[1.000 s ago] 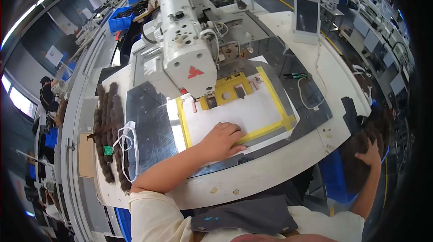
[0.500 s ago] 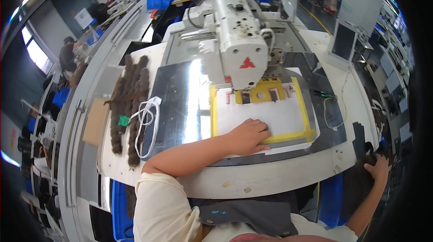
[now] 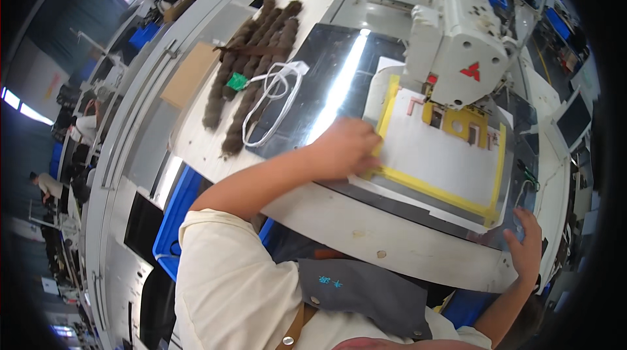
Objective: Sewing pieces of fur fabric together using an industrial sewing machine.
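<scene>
The left hand [image 3: 346, 149] has its fingers curled in at the front left corner of a yellow-taped white sheet [image 3: 434, 164], touching the tape border; whether they pinch it cannot be told. The sheet spreads to the right of these fingers on a dark metal plate [image 3: 326, 92], and beyond them, near its far edge, is a yellow cut-out template [image 3: 455, 127] beneath the white sewing machine head [image 3: 454, 56]. Left of and beyond the same fingers, a looped white cord [image 3: 287, 87] and brown furry strips [image 3: 271, 40] lie on the table [image 3: 366, 239]. The right hand [image 3: 526, 245] has its fingers parted, thumb well apart, with nothing seen between them; green-handled thread snips [image 3: 526, 172] lie just beyond its fingertips.
</scene>
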`<state>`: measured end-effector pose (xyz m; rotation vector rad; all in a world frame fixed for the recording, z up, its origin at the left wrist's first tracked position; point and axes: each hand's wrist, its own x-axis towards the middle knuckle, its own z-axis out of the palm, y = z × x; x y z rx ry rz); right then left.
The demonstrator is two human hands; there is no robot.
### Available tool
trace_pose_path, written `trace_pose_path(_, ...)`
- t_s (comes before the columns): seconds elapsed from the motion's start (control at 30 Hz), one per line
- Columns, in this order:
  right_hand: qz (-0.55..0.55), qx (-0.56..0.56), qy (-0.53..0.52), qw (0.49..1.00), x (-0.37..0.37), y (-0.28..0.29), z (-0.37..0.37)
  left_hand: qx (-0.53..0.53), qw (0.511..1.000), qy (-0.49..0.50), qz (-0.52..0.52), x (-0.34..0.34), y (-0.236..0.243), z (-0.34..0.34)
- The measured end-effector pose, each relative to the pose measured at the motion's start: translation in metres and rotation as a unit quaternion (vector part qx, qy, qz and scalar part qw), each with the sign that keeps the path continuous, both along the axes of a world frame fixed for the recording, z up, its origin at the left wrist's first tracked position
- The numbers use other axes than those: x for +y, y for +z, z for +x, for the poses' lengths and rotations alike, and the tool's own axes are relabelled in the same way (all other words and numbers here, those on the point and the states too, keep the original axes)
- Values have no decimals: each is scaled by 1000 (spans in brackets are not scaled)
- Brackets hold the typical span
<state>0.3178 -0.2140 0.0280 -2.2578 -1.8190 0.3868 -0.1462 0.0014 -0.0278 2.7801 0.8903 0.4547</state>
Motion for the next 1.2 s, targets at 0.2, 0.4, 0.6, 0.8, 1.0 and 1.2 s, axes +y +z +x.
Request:
trace_pose_path(0.2,45,118,38,991,36,-34,11,-15,897,441,4,-16,21,-209)
trace_pose_path(0.4,96,150,22,984,64,-86,-5,143,784,589,-135,-123,-33,-347)
trace_pose_path(0.6,79,137,-8,987,55,-91,2,206,868,409,-193,-179,-102,-282)
trace_pose_path(0.8,92,155,8,984,51,-87,-1,219,931,270,-111,-172,-144,-264)
trace_pose_path(1.0,120,176,31,977,59,-90,-6,272,937,202,-89,-162,-115,-266)
trace_pose_path(1.2,143,181,9,973,48,-70,-8,330,931,133,-87,-155,-102,-259)
